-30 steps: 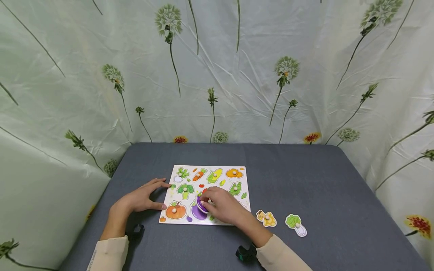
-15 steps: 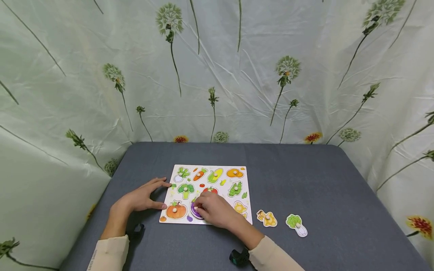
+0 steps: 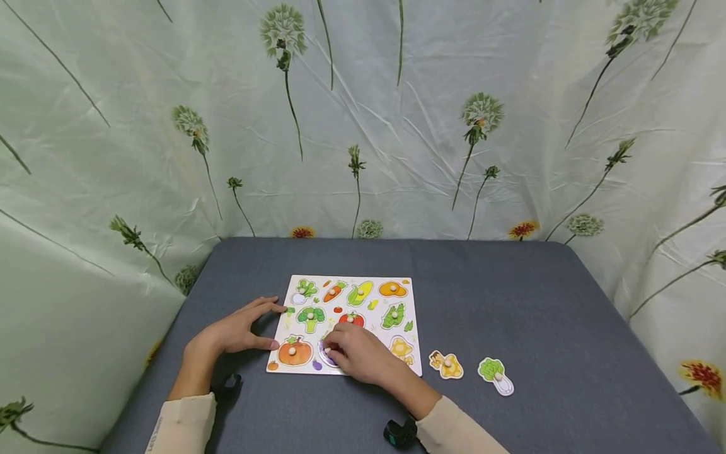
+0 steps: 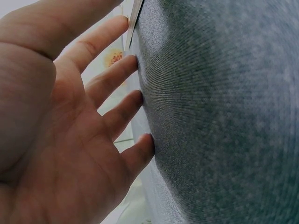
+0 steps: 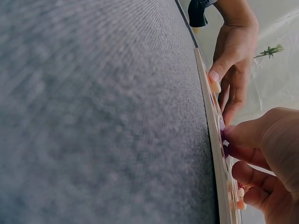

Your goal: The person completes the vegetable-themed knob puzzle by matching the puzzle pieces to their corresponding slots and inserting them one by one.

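A white vegetable puzzle board (image 3: pixel 373 315) lies on the table in the head view. My right hand (image 3: pixel 363 354) is over its front middle, thumb and fingers pinching the small knob of the purple eggplant piece (image 3: pixel 326 360). The piece sits at its printed spot, partly hidden by the fingers; in the right wrist view, purple (image 5: pixel 222 133) shows at the thumb tip. At the board's left edge, my left hand (image 3: pixel 237 329) spreads its fingers, with index fingertip and thumb tip touching the edge. The left wrist view shows that palm (image 4: pixel 88 144) and the other fingertips down by the cloth.
Two loose knobbed pieces lie right of the board: a yellow mushroom piece (image 3: pixel 448 366) and a bok choy piece (image 3: pixel 496 377). Pumpkin (image 3: pixel 295 353), broccoli, tomato and several others sit in the board. A grey cloth (image 3: pixel 482 284) covers the table, and a flowered curtain (image 3: pixel 420 157) hangs behind.
My right hand has moved left and down with the eggplant piece, which was tilted above its spot and now sits at it. The left hand keeps its place.
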### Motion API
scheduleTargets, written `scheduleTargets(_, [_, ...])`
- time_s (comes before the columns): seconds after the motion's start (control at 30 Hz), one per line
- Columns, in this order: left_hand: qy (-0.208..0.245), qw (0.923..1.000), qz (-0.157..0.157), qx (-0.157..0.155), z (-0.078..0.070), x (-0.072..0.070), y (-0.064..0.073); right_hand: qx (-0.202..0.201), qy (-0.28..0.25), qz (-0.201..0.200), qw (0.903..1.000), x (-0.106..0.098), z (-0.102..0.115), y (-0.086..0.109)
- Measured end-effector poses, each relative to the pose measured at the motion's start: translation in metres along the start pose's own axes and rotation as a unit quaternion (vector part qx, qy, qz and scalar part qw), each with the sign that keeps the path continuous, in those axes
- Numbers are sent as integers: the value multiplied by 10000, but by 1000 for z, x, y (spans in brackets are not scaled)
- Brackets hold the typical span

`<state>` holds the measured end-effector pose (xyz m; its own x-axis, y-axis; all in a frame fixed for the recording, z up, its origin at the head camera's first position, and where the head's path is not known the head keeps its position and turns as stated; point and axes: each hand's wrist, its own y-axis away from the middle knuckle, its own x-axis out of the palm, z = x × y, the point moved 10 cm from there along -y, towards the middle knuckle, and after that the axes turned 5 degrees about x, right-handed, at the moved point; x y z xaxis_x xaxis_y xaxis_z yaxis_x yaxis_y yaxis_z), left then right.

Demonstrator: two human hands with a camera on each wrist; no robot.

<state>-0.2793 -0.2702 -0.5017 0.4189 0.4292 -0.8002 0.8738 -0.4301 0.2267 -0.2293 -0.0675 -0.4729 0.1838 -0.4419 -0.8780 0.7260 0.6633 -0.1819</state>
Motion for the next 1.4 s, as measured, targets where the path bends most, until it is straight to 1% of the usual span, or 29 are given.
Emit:
scheduleTargets(0.1, [24,10000,7,-2,0,-1,0,-21,51,27,10000,0,0,0])
scheduleTargets(0.33, [49,9999,23,124,-1,-1,-1,-127,135,-2,9998,-1,2,1])
scheduleTargets(0.53, [89,9999,14,109,-1,-1,-2,-142,175,-65,9997,-2,2,2])
scheduleTargets(0.7, [62,9999,34,76,-1,0,-1,-84,119,-32,9999,-1,0,3])
scheduleTargets(0.9, [74,10000,22,34,2,0,-1,-56,110,-9,9999,0,0,3])
scheduleTargets(1.0, [58,10000,15,38,2,1,-1,25,-1,63,10000,1,-2,3])
scheduleTargets(1.1, [43,10000,1,42,0,1,-1,134,-225,119,9996,0,-5,4])
scheduleTargets(1.23, [32,10000,-4,47,-1,0,-1,153,-424,58,9990,-6,-9,6])
scheduleTargets(1.4, [60,10000,12,6,-1,0,0,162,-369,38,9992,-20,-15,8])
